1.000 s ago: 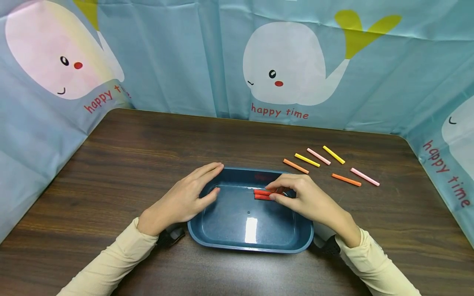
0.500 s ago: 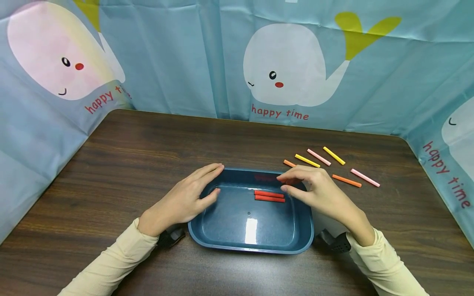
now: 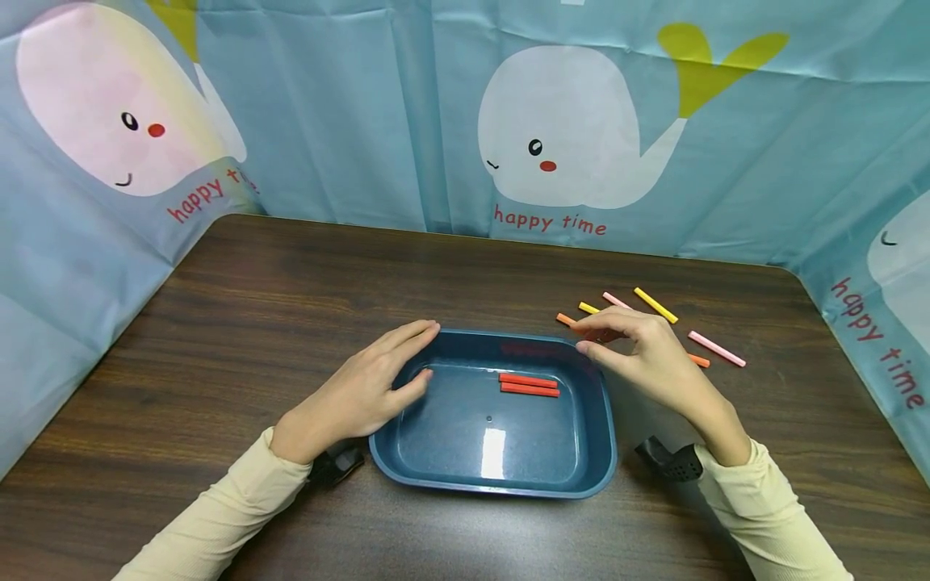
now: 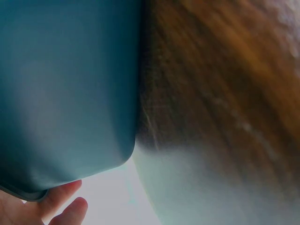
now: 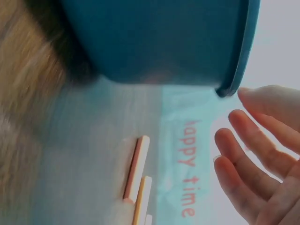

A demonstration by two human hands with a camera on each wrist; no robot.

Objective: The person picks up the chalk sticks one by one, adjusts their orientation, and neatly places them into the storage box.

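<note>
Two red chalk-like sticks (image 3: 529, 385) lie side by side on the floor of a dark blue plastic bin (image 3: 494, 489). My left hand (image 3: 356, 387) is at the bin's left end, thumb over the inside and fingers along the far left corner. In the left wrist view, fingertips (image 4: 70, 211) show beside the bin's wall (image 4: 70, 93). My right hand (image 3: 650, 351) hovers by the far right corner, fingers loosely bent with nothing between them. The right wrist view shows those fingers (image 5: 248, 154) apart, near the bin's rim (image 5: 241, 51).
Behind and right of the bin lie more sticks: orange (image 3: 565, 319), yellow (image 3: 588, 307), pink (image 3: 616, 299), another yellow (image 3: 655, 305), another pink (image 3: 716, 349) and another orange (image 3: 699, 361). My right hand partly covers some. A blue whale-print curtain (image 3: 327, 121) borders the wooden table (image 3: 254, 323).
My right hand has let go of the red sticks and moved up and right out of the bin to its far right corner. The left hand stays put.
</note>
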